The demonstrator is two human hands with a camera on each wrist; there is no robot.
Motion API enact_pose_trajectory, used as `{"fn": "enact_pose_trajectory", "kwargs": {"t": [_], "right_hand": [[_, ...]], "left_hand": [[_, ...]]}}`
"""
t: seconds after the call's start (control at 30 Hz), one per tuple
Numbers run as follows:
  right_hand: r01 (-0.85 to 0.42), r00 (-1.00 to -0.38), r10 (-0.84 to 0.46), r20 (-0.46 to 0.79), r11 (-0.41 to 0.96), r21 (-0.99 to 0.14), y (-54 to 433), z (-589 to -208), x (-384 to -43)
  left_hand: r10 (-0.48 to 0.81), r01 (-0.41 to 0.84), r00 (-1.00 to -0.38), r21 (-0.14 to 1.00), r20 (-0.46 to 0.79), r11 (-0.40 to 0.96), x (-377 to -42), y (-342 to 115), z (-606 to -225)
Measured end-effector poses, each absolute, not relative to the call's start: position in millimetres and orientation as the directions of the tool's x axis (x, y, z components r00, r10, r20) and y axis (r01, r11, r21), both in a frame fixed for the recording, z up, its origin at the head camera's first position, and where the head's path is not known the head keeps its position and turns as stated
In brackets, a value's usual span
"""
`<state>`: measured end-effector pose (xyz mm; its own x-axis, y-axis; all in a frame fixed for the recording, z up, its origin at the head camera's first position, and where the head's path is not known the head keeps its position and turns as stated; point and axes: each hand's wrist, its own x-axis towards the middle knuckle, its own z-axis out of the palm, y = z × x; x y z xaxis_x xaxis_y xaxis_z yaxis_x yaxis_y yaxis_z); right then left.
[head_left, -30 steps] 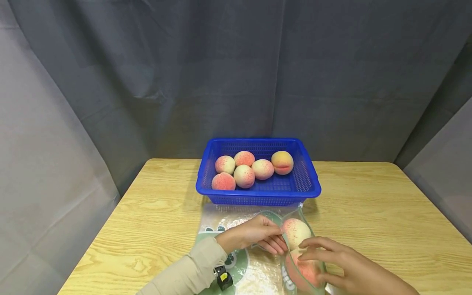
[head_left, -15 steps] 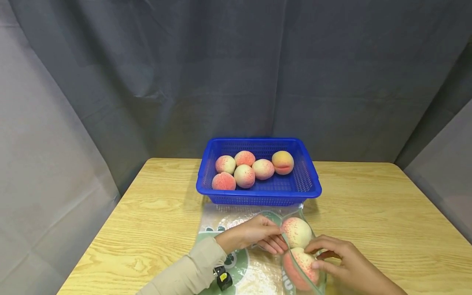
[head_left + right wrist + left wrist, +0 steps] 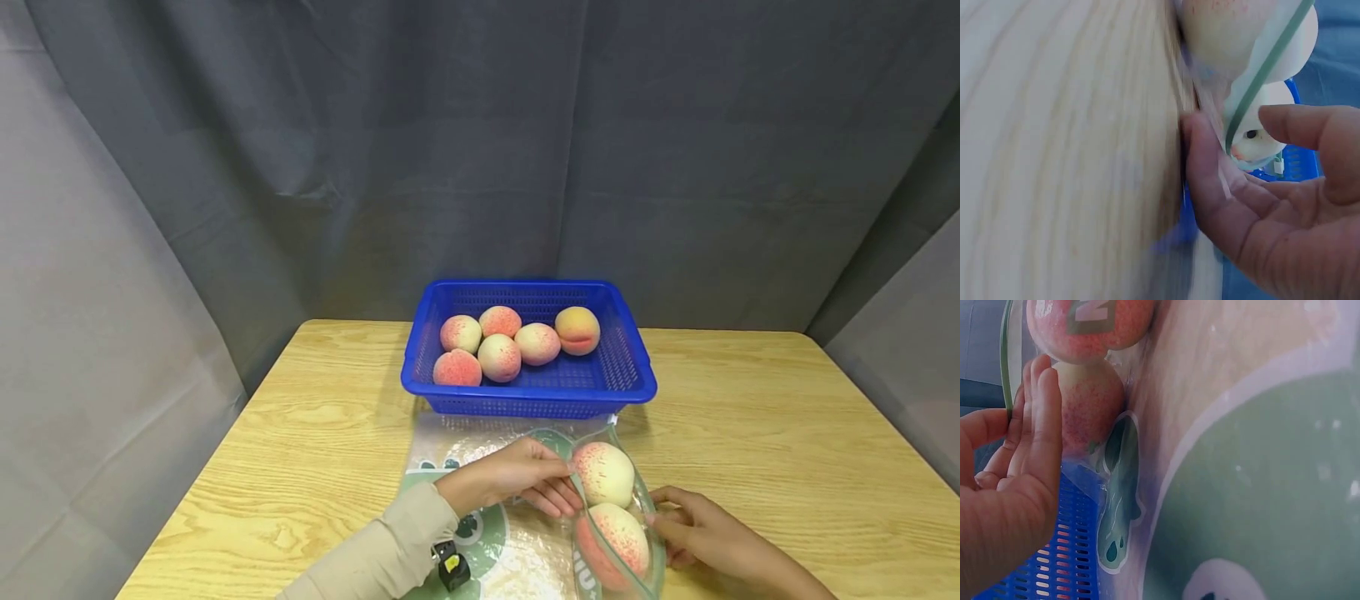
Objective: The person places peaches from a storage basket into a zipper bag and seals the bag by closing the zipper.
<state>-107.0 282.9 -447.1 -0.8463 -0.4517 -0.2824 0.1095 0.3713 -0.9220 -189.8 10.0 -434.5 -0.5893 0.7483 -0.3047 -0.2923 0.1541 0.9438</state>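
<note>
A clear zip bag (image 3: 543, 558) with green print lies on the table, its mouth held apart toward the right. Inside the bag, just behind the mouth, sit two peaches: a pale, red-speckled one (image 3: 604, 473) and a redder one (image 3: 613, 546) nearer the person. With thumb and forefinger, my left hand (image 3: 517, 477) pinches the green upper lip of the mouth; its other fingers lie against the bag. My right hand (image 3: 697, 531) is at the right lip. In the right wrist view its fingers touch the bag's outside, while the thumb stands apart from the green edge.
Behind the bag stands a blue plastic basket (image 3: 527, 392) with several more peaches (image 3: 498, 358) in it. The bag's far edge reaches the basket's front. Wooden tabletop (image 3: 772, 417) extends to both sides, and dark cloth (image 3: 450, 150) hangs behind.
My right hand has drawn back from the nearer peach, rightward to the bag's lip. That peach rests inside the bag, let go. My left hand has kept its pinch in place.
</note>
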Motion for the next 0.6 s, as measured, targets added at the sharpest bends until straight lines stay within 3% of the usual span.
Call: {"fn": "enact_pose_trajectory", "kwargs": {"t": [0.2,0.6], "right_hand": [[0.182,-0.795,-0.525,-0.304,0.272,-0.945,277.2,-449.7,-107.8],[0.051,-0.79,-0.588,-0.171,0.215,-0.975,266.6,-441.2,-106.1]], "left_hand": [[0.756,-0.284,-0.583,0.946,-0.298,0.154,-190.5,8.0,-435.7],[0.729,-0.257,-0.626,0.956,-0.278,0.144,-188.5,-5.8,-431.9]]}}
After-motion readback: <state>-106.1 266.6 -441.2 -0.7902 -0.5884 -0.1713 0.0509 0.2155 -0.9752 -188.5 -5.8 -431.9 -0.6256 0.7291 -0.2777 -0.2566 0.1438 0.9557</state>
